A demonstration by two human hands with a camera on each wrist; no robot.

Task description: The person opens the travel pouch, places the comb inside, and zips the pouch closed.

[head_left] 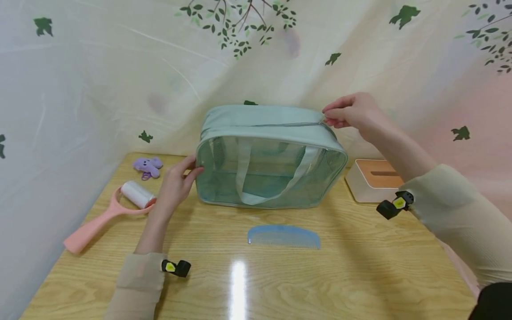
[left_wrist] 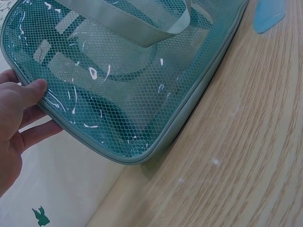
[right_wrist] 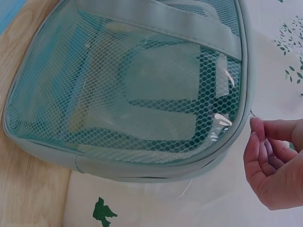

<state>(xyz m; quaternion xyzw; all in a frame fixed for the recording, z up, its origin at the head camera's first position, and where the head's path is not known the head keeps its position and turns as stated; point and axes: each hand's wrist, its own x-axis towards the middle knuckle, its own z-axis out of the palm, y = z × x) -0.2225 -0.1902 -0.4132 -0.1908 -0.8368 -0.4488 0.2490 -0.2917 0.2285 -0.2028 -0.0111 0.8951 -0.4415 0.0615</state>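
A pale green see-through toiletry bag (head_left: pixel 272 173) with a mesh pattern and a strap handle (head_left: pixel 242 173) stands upright near the back of the table. At its left side edge, my left hand (head_left: pixel 176 180) holds the rim, thumb on the front face and fingers behind, as the left wrist view also shows. My right hand (head_left: pixel 356 113) pinches the zipper pull at the bag's top right corner. In the right wrist view, a bit of metal pull (right_wrist: pixel 252 113) shows between thumb and forefinger. The zipper line (head_left: pixel 288 125) runs along the top.
A blue comb (head_left: pixel 284 235) lies in front of the bag. To the left are a pink-handled lint roller (head_left: pixel 96 224) with a white roll and a purple plush toy (head_left: pixel 148 166). Right of the bag sits a white tissue box (head_left: pixel 370 191) with a wooden lid. A patterned curtain hangs behind.
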